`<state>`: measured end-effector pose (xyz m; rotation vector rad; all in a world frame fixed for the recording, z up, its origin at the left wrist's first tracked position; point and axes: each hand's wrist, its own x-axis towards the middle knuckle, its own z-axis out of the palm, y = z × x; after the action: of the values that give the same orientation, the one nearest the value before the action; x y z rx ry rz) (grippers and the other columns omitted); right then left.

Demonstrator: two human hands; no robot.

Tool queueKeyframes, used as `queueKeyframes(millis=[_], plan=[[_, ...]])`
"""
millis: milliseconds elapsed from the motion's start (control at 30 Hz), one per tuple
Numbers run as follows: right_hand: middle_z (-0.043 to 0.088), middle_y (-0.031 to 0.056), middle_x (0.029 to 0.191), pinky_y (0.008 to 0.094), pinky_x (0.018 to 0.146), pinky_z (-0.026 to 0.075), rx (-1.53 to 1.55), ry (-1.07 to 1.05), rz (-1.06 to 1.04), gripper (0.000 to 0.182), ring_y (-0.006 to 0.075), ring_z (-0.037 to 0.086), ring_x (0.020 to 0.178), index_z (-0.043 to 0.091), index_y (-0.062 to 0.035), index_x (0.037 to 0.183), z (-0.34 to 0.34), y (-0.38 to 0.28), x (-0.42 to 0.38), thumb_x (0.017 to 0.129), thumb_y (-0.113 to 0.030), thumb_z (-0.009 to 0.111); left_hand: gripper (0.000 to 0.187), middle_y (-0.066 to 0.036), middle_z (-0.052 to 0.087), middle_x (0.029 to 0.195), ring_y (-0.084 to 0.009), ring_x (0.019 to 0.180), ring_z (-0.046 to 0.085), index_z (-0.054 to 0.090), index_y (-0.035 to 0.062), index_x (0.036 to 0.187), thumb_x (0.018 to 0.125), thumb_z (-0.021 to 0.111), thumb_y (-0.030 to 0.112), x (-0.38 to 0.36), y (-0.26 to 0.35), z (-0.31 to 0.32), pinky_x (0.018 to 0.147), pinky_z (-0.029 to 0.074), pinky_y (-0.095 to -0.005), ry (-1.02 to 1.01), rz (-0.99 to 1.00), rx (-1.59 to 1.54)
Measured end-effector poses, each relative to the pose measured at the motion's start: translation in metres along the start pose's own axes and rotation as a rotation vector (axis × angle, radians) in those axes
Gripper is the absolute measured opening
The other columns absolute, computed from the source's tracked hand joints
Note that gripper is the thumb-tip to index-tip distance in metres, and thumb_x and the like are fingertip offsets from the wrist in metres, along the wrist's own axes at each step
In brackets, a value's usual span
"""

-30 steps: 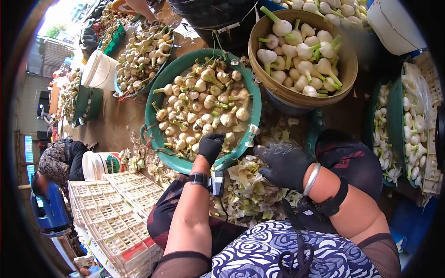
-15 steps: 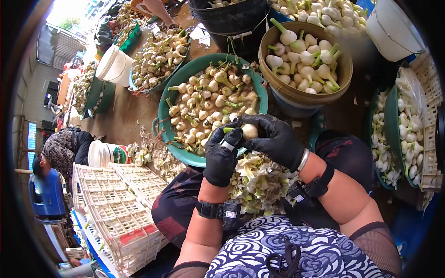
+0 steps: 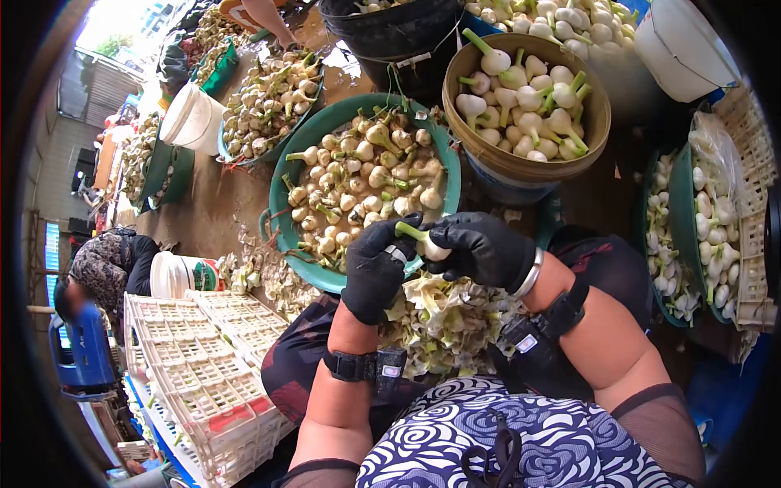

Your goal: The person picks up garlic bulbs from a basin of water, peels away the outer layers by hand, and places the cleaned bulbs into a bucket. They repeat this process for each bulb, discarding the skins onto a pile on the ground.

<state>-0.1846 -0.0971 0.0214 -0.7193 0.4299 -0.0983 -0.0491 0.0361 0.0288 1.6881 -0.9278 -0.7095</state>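
Note:
Between my two black-gloved hands is a garlic bulb (image 3: 437,250), white, its short green stem pointing up and left. My right hand (image 3: 490,250) is closed around the bulb's right side. At the stem side, the fingers of my left hand (image 3: 376,264) are curled against the garlic, and a pale band circles one finger. Just beyond my hands stands a green basin (image 3: 282,236) full of browner, unpeeled garlic bulbs (image 3: 358,175). Below them, over my lap, lies a heap of peeled garlic skins (image 3: 455,321).
A tan bucket (image 3: 598,122) of clean white garlic stands beyond my right hand, beside a black bucket (image 3: 390,37). White plastic crates (image 3: 191,358) are at left, near a bent-over person (image 3: 106,264). More garlic fills green basins (image 3: 691,220) at far right.
The bulb now looks whiter, with its stem more exposed. Both hands have shifted slightly down, and the left fingers have moved away from covering the stem. The whole view has shifted a little.

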Motion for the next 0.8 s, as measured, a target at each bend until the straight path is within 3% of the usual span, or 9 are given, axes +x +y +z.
queueKeyframes(millis=[67,167,267,367,533,600,633,733,800], plan=[[0.063,0.0095,0.084,0.0248,0.054,0.047,0.110,-0.155,0.318,0.026,0.0164,0.060,0.068,0.059,0.0030,0.097,-0.006,-0.004,0.001,0.090,-0.022,0.053,0.032,-0.010,0.064,0.085,-0.0259,0.080,0.060,0.065,0.0064,0.105,0.075,0.058,-0.002,0.003,0.003,-0.001,0.073,0.048,-0.0337,-0.006,0.285,0.354],[0.062,0.0111,0.080,0.0249,0.048,0.043,0.060,-0.207,0.378,0.028,0.0166,0.057,0.061,0.060,0.0014,0.091,-0.002,-0.006,-0.005,0.088,-0.026,0.055,0.031,-0.010,0.063,0.083,-0.0268,0.081,0.060,0.064,0.0059,0.105,0.077,0.054,-0.003,0.000,0.004,0.006,0.071,0.048,-0.0334,-0.036,0.376,0.419],[0.062,0.0101,0.080,0.0241,0.048,0.043,0.046,-0.317,0.378,0.027,0.0149,0.057,0.062,0.060,-0.0005,0.092,-0.003,-0.002,-0.005,0.088,-0.027,0.056,0.040,-0.010,0.064,0.090,-0.0234,0.085,0.061,0.059,0.0073,0.116,0.079,0.049,-0.006,-0.010,-0.007,0.013,0.074,0.049,-0.0320,-0.027,0.297,0.300],[0.058,0.0061,0.076,0.0244,0.051,0.043,0.047,-0.094,0.285,0.021,0.0146,0.055,0.061,0.059,-0.0027,0.090,-0.005,-0.005,-0.003,0.087,-0.023,0.058,0.052,-0.011,0.057,0.114,-0.0183,0.097,0.058,0.043,0.0010,0.132,0.081,0.051,-0.004,-0.022,-0.003,0.011,0.085,0.049,-0.0310,0.051,-0.268,-0.742],[0.062,0.0039,0.086,0.0223,0.056,0.047,-0.067,-0.126,0.173,0.025,0.0104,0.058,0.068,0.057,-0.0038,0.108,-0.007,0.004,0.001,0.089,-0.020,0.057,0.036,-0.013,0.061,0.111,-0.0184,0.091,0.061,0.053,-0.0044,0.118,0.083,0.057,0.004,-0.024,0.006,0.014,0.083,0.049,-0.0303,0.033,-0.246,-0.699],[0.062,0.0055,0.087,0.0255,0.065,0.049,-0.311,0.060,-0.099,0.025,0.0116,0.058,0.072,0.059,-0.0024,0.107,0.001,0.010,0.003,0.086,-0.016,0.058,0.031,-0.013,0.062,0.108,-0.0181,0.088,0.062,0.058,-0.0048,0.111,0.082,0.059,0.006,-0.019,0.000,0.014,0.082,0.049,-0.0295,0.056,-0.240,-0.661],[0.063,0.0110,0.088,0.0319,0.074,0.049,-0.999,0.124,-0.527,0.024,0.0197,0.061,0.078,0.060,-0.0014,0.102,0.001,0.003,-0.001,0.081,-0.012,0.055,0.026,-0.013,0.063,0.106,-0.0174,0.085,0.062,0.060,-0.0046,0.105,0.082,0.060,0.007,-0.017,-0.004,0.013,0.079,0.050,-0.0290,0.063,-0.263,-0.728],[0.062,0.0180,0.086,0.0388,0.072,0.049,-1.564,0.161,-0.757,0.023,0.0326,0.062,0.079,0.059,-0.0036,0.098,0.017,0.013,-0.015,0.077,-0.012,0.054,0.028,-0.009,0.063,0.085,-0.0161,0.070,0.060,0.058,-0.0067,0.104,0.083,0.060,0.011,-0.010,-0.007,0.003,0.067,0.050,-0.0300,0.092,-0.252,-0.792],[0.062,0.0189,0.089,0.0410,0.075,0.049,-1.841,-0.218,-0.229,0.027,0.0329,0.062,0.084,0.058,-0.0032,0.102,0.023,0.021,-0.020,0.077,-0.010,0.052,0.033,-0.007,0.060,0.076,-0.0175,0.067,0.059,0.054,-0.0080,0.109,0.084,0.060,0.013,-0.007,0.001,0.001,0.068,0.051,-0.0314,0.092,-0.271,-0.803]])
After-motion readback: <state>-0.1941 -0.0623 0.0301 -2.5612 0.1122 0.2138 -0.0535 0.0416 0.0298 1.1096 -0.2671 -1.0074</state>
